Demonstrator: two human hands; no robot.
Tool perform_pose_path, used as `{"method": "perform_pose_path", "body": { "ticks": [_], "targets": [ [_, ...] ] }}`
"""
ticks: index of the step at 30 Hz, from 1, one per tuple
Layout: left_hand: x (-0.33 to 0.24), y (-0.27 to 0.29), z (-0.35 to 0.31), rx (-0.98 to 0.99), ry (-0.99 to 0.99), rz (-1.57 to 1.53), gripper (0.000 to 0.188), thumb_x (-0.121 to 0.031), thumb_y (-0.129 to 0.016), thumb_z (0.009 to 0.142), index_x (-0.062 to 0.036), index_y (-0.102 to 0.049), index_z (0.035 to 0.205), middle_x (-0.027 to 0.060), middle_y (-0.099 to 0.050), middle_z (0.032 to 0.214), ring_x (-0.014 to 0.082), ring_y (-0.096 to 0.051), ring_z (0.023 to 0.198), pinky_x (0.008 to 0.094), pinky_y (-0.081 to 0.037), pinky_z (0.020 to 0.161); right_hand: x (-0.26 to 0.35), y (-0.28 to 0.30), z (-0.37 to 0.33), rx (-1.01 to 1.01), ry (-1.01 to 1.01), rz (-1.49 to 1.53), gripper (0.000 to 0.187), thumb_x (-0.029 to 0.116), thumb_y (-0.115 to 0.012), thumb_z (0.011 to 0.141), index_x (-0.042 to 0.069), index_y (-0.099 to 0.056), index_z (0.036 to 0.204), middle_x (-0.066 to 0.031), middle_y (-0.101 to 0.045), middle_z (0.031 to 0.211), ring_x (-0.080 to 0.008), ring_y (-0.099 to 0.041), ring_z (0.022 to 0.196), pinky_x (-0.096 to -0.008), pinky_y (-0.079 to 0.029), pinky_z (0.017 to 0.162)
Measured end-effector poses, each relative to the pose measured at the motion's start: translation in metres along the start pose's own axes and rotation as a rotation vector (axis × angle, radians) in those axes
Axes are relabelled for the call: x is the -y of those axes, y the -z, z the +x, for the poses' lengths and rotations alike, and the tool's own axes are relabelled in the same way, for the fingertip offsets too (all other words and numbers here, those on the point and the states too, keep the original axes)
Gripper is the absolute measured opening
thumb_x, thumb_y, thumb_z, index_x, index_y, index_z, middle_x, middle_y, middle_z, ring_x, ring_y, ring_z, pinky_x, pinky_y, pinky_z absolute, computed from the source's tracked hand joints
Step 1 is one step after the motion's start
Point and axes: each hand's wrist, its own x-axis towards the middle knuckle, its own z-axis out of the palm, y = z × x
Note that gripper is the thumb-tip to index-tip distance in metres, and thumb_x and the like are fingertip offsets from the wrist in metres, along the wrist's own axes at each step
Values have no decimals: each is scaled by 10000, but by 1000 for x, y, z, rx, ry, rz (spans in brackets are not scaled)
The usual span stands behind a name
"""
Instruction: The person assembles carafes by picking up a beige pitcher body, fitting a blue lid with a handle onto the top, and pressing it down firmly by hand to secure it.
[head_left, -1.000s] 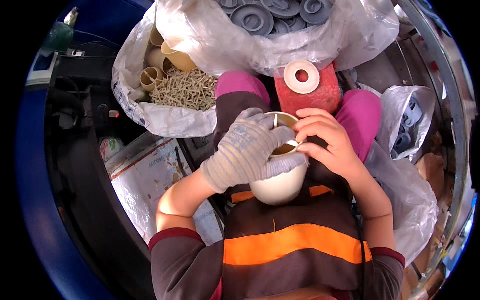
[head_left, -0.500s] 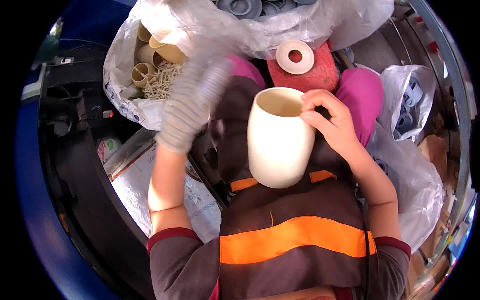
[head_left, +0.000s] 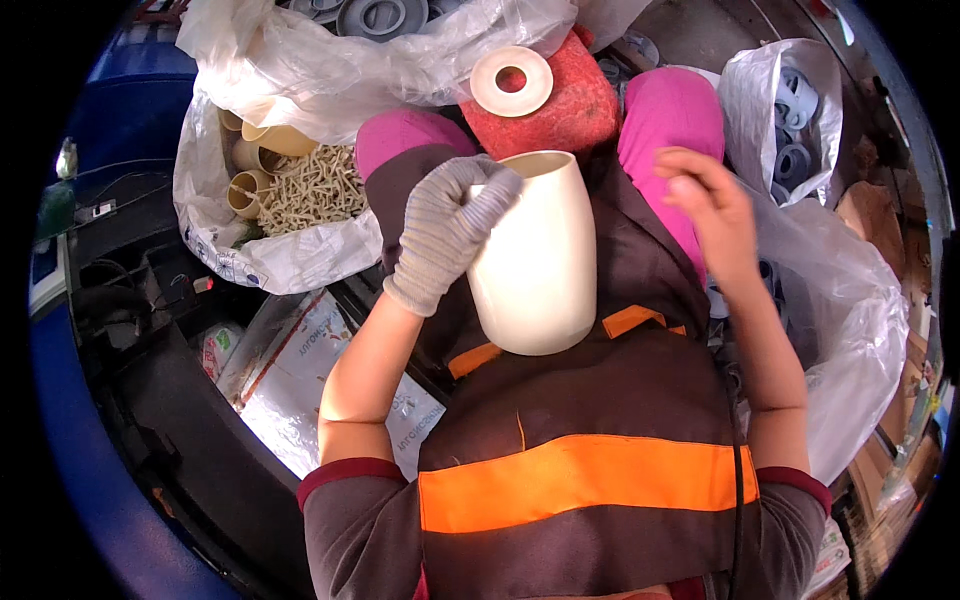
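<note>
A cream, barrel-shaped plastic cup stands tilted above my lap, its round opening facing away from me. My left hand, in a grey striped knit glove, is closed on the cup's left rim, thumb outside. The fingers that reach inside are hidden. To the right of the cup, touching nothing, is my bare right hand. Its fingers are loosely bent and slightly blurred, with the thumb apart from them and nothing visible between.
A cream ring lies on a red block between my knees. At the left, a white sack holds cream cups and small sprue pieces. Plastic bags with grey ring-shaped parts stand ahead and at the right.
My left hand has come from the sack side onto the cup's left rim. My right hand has let go of the rim and moved right. The view has shifted.
</note>
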Motion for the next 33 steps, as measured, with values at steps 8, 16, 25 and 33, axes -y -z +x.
{"method": "perform_pose_path", "body": {
  "ticks": [8, 16, 25, 33],
  "targets": [
    [-1, -5, 18, 34, 156, -396, 327, -284, -534, 933, 15, -666, 958, 95, -656, 1005, 110, -584, 914, 264, -455, 845, -62, 143, -64, -391, -343, -202, 280, 285, -535, 933, 47, -639, 1037, -32, -647, 988, -113, -595, 866, -262, -457, 725],
    [-24, -7, 25, 199, 304, -655, 326, -266, -531, 884, 22, -620, 1006, 59, -629, 896, 149, -591, 860, 250, -468, 799, -258, 240, -175, -176, -882, -963, 252, 283, -575, 863, 48, -660, 895, -51, -645, 787, -199, -602, 614, -345, -487, 516],
    [8, 8, 35, 506, 244, -618, 201, -133, -550, 793, 2, -596, 935, 143, -613, 1096, 218, -614, 937, 297, -486, 859, -257, 183, -172, -763, -1041, 439, 266, 269, -575, 904, 40, -583, 1040, -71, -610, 981, -239, -580, 937, -420, -469, 815],
    [-47, -36, 59, 689, 283, -679, 424, -139, -545, 876, 41, -479, 1253, 184, -611, 1156, 259, -598, 1071, 342, -461, 940, 3, 161, -45, -177, -460, -184, 308, 312, -548, 919, 35, -665, 985, -16, -645, 890, -113, -583, 827, -259, -459, 758]
  ]
}}
